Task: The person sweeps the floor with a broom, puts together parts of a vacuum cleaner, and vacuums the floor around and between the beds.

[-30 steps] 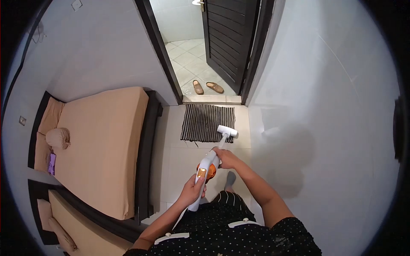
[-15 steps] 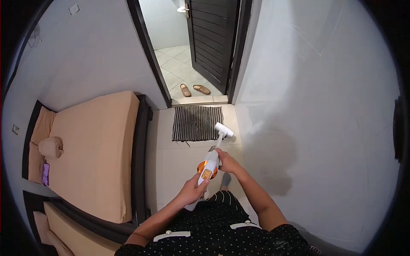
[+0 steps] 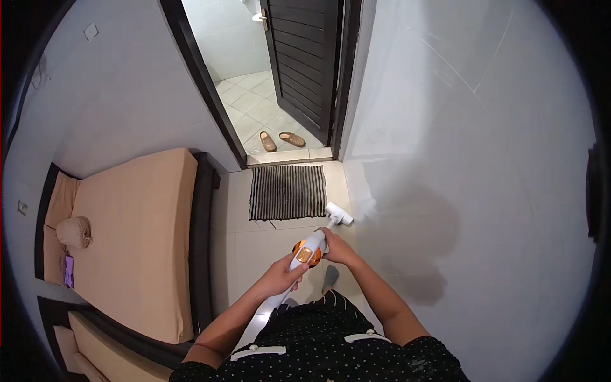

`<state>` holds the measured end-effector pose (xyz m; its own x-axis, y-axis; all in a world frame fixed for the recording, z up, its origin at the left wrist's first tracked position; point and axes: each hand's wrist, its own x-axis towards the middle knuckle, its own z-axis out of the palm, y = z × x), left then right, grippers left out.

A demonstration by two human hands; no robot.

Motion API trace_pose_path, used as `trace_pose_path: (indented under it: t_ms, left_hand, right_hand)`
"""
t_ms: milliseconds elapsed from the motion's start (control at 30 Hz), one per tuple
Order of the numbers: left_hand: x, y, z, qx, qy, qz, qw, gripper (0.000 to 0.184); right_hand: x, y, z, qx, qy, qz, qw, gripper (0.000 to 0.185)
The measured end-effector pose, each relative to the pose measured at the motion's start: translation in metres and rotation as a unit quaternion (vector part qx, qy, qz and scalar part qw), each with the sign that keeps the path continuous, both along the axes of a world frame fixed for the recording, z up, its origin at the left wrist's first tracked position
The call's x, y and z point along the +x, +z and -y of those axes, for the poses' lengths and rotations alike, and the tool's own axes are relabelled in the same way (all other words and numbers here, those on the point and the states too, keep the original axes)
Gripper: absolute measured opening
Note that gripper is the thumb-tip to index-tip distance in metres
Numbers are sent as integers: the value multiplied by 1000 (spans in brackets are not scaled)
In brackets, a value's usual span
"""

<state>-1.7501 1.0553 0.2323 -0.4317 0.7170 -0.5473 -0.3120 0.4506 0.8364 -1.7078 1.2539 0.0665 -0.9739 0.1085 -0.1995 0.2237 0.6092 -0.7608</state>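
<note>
Both my hands are on a white stick vacuum cleaner [image 3: 312,240] with an orange, see-through dust cup, held slantwise in front of me. My left hand [image 3: 285,275] is wrapped round its rear handle, below a gold panel. Farther forward, my right hand [image 3: 337,247] grips the body near the tube. The white floor head [image 3: 339,214] rests on the pale tiles, close to the right wall and just off the corner of a black-and-white striped mat [image 3: 287,192]. Parts of the fingers are hidden behind the vacuum.
On the left stands a bed [image 3: 133,235] with a peach sheet and dark frame. A dark door [image 3: 302,63] stands ajar beyond a raised threshold [image 3: 289,156]. Brown clogs [image 3: 292,139] lie past it. The grey wall [image 3: 496,191] runs along my right.
The floor head has come back toward me, away from the mat's right edge onto bare tile near the wall. My view has shifted slightly. Both hands keep their hold.
</note>
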Motion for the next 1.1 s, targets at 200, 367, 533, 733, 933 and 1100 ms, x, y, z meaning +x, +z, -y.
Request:
trace_pose_path:
  t_ms: [200,367,533,733,933,1100]
  left_hand:
    - [-44,18,-30,-1,7,4,1000,31]
    - [-81,34,-47,-20,9,-15,1000,31]
    - [-85,27,-59,-20,17,-26,999,31]
    - [-92,-19,-93,5,35,-37,999,30]
    - [-108,-57,-124,57,90,-26,994,32]
    - [-107,-56,-130,80,102,-4,992,24]
  right_hand:
    - [-39,18,-22,11,-9,-29,999,75]
    - [-75,16,-41,-11,-3,-46,999,78]
    - [-89,9,-52,3,-10,-68,998,79]
    - [-118,-33,-83,-9,-31,-116,993,77]
    - [-150,-45,-110,-19,-56,-84,995,74]
    - [-151,-27,-116,-8,-27,-65,997,78]
